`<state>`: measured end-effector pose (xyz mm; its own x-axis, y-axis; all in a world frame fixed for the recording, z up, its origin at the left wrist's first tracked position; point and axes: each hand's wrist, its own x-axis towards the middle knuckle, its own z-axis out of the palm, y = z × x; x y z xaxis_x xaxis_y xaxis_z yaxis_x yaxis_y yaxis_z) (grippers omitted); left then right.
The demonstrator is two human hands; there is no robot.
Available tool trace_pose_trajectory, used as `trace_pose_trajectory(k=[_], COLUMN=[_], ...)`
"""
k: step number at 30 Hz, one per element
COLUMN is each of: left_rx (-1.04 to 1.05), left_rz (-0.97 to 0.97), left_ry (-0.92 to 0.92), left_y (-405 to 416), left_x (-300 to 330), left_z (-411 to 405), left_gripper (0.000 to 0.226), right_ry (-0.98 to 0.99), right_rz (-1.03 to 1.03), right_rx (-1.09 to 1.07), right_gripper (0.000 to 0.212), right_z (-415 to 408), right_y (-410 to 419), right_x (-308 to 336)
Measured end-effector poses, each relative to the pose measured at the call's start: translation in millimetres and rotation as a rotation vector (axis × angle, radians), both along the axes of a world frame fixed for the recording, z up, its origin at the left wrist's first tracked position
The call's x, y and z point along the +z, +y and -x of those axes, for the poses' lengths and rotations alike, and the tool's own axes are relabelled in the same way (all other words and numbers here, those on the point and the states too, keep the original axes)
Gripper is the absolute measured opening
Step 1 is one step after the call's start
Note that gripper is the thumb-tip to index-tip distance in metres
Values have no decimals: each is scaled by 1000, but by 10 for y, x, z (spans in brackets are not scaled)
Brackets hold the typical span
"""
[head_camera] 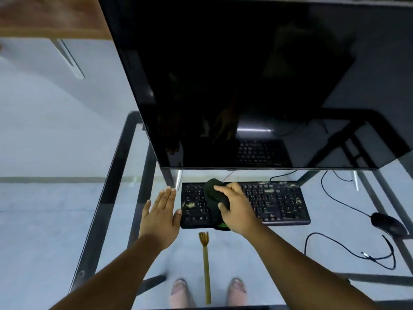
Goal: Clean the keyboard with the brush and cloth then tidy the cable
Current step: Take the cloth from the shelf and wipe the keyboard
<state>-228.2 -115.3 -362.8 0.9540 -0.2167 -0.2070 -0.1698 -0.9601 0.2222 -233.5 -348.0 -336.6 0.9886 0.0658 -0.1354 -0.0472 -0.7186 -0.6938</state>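
Note:
A black keyboard (277,202) with pale smudges on its keys lies on the glass desk under the monitor. My right hand (234,204) grips a dark green cloth (214,193) and presses it onto the keyboard's left half. My left hand (162,211) lies flat with straight fingers on the glass, its thumb against the keyboard's left edge. A wooden brush (205,262) lies on the glass in front of the keyboard, bristles toward it. The black cable (344,204) runs from the keyboard's back edge and loops on the right.
A large dark monitor (245,81) overhangs the back of the desk. A black mouse (388,224) sits at the right with its own cable looped in front. The glass desk (125,198) has a black metal frame; my feet show through it.

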Motion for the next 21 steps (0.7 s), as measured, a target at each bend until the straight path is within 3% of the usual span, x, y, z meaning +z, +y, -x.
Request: trace_pose_trajectory(k=[6, 8, 12, 18, 21], left_rx=[-42, -55, -81, -103, -121], left_rz=[-8, -37, -72, -87, -97], left_ry=[97, 111, 124, 105, 115], left_y=[72, 108, 181, 196, 236], left_x=[-248, -276, -329, -395, -406], left_z=[-45, -64, -72, -60, -76], left_gripper=[73, 66, 66, 65, 65], right_ry=[97, 72, 58, 37, 3], right_rz=[303, 407, 355, 307, 346], right_rx=[-38, -24, -132, 59, 5], right_gripper=[73, 70, 53, 53, 49], right_z=[39, 25, -142, -335, -286], right_y=[29, 66, 212, 583, 488], right_x=[-191, -223, -275, -278, -293])
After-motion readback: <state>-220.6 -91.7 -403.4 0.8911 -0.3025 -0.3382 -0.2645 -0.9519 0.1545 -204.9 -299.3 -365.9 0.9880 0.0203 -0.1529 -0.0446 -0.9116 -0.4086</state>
